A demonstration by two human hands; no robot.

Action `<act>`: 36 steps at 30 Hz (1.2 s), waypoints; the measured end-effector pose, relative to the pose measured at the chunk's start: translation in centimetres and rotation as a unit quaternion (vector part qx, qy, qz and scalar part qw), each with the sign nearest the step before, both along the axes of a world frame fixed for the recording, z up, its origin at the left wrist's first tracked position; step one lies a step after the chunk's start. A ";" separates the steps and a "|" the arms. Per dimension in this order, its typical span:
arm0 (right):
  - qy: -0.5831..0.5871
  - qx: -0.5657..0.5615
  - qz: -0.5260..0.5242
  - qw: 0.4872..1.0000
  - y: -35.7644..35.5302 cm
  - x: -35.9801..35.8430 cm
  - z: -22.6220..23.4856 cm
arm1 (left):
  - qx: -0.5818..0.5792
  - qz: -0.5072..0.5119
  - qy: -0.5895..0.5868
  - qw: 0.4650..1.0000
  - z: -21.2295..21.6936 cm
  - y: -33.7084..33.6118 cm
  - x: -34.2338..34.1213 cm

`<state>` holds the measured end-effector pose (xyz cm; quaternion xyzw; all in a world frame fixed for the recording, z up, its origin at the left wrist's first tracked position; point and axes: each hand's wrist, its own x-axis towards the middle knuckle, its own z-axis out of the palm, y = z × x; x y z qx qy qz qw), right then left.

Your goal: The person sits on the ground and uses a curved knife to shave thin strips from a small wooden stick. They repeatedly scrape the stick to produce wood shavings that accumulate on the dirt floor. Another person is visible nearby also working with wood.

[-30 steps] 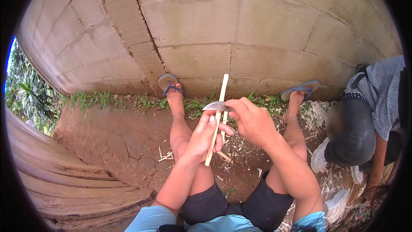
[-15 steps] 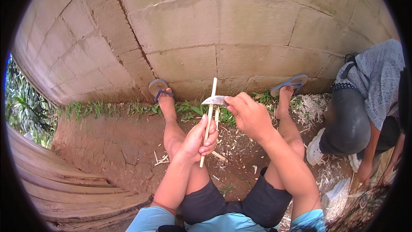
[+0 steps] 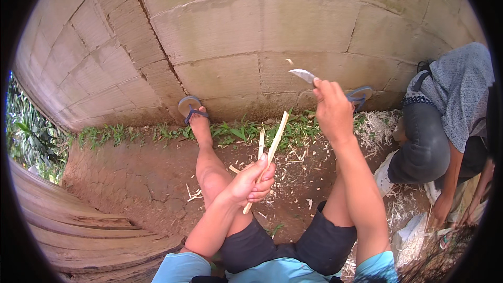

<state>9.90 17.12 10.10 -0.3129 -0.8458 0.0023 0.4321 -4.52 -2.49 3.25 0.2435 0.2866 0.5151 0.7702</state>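
Note:
My left hand (image 3: 250, 184) is wrapped round a pale split-wood stick (image 3: 278, 137), which slants up and away to the right, its lower end poking out below the fist. Up and to the right, my right hand (image 3: 334, 109) grips a small knife (image 3: 303, 75); the handle is hidden in the fingers. The curved blade points left, apart from the stick. A small wood chip (image 3: 289, 61) is in the air just above the blade. Another pale strip (image 3: 261, 142) shows just behind the held stick; whether it touches my left hand I cannot tell.
A block wall (image 3: 220, 36) stands ahead, with grass (image 3: 236, 132) along its foot. Shavings (image 3: 378, 130) litter the brown soil (image 3: 131, 173). At the right a person (image 3: 427, 147) crouches close by, hands low near wood pieces. Stacked boards (image 3: 89, 220) lie at the lower left.
The knife has left the stick, my right hand moving up and to the right. A chip has come off. The stick now leans further right, its tip lower.

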 end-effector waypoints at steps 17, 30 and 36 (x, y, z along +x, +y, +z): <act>-0.116 -0.019 0.131 0.984 -5.0 2.3 -2.6 | -0.039 0.015 -0.112 0.993 -0.3 0.7 -0.5; -0.140 -0.085 0.177 0.970 -5.7 2.0 -3.7 | -0.075 0.162 -0.032 0.983 0.1 1.3 0.9; -0.170 -0.058 0.191 0.965 -5.8 1.5 -3.7 | -0.063 0.210 0.037 0.975 -0.1 1.0 1.4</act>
